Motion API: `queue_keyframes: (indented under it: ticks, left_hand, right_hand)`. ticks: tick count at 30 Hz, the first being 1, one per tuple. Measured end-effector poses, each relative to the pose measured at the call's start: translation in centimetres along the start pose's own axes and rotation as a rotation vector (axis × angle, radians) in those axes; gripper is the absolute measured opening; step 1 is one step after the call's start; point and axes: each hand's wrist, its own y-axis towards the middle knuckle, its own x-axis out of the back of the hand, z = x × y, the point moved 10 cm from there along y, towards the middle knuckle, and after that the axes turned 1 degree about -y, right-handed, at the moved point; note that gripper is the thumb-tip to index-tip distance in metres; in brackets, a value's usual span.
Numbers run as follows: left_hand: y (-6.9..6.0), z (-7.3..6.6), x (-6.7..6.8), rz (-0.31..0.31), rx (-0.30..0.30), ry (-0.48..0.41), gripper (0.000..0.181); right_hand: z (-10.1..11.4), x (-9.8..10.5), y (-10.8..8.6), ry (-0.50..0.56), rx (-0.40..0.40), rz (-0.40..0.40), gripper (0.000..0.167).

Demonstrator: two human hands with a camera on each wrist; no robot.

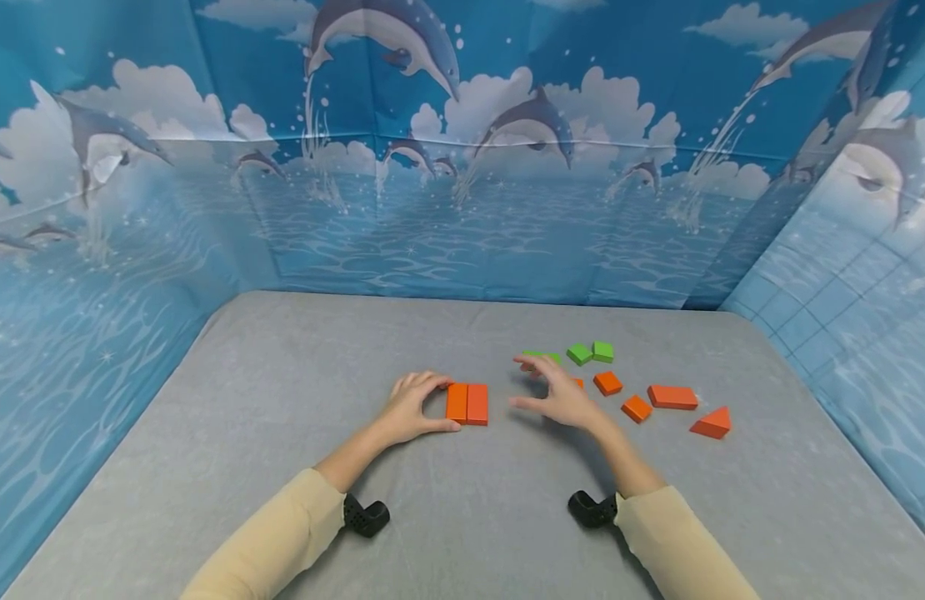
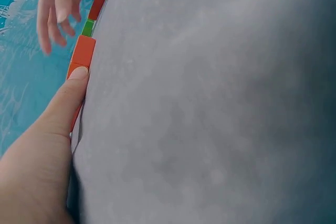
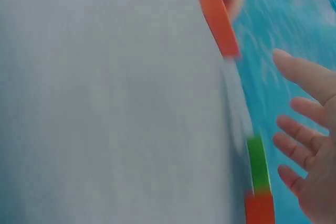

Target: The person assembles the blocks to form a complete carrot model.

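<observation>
Two orange rectangular blocks lie side by side, long edges touching, near the middle of the table in the head view. My left hand [image 1: 415, 407] holds the left orange block [image 1: 457, 403], index finger at its far end and thumb at its near end. The right orange block [image 1: 477, 404] touches it on the right. In the left wrist view the thumb [image 2: 77, 74] lies against the block. My right hand [image 1: 558, 398] hovers apart from the pair, fingers spread and holding nothing. Partly hidden behind it are a green block [image 1: 545, 356] and an orange block [image 1: 578, 383].
Right of the right hand lie two small green blocks [image 1: 591, 352], two small orange blocks [image 1: 608, 383], an orange rectangular block [image 1: 672, 397] and an orange triangular block [image 1: 713, 423]. The grey tabletop [image 1: 320, 350] meets a dolphin-print curtain [image 1: 462, 242] at the back and sides.
</observation>
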Motion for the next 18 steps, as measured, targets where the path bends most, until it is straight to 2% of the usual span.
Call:
queue_keyframes:
  ticks: [4, 8, 11, 18]
  left_hand:
    - [-0.1, 0.1, 0.0, -0.009, 0.0, 0.0, 0.066]
    - [-0.1, 0.1, 0.0, -0.015, -0.005, 0.009, 0.066]
    - [-0.1, 0.1, -0.1, -0.012, -0.003, 0.012, 0.067]
    - [0.0, 0.1, -0.1, -0.011, -0.004, 0.009, 0.067]
  right_hand:
    - [-2.1, 2.9, -1.6, -0.02, -0.031, -0.055, 0.064]
    - [-4.4, 4.6, -3.1, -0.048, -0.078, -0.05, 0.061]
    - [-5.3, 5.2, -4.0, -0.062, -0.092, -0.021, 0.059]
    - [-6.0, 5.2, -4.8, -0.057, -0.1, 0.03, 0.062]
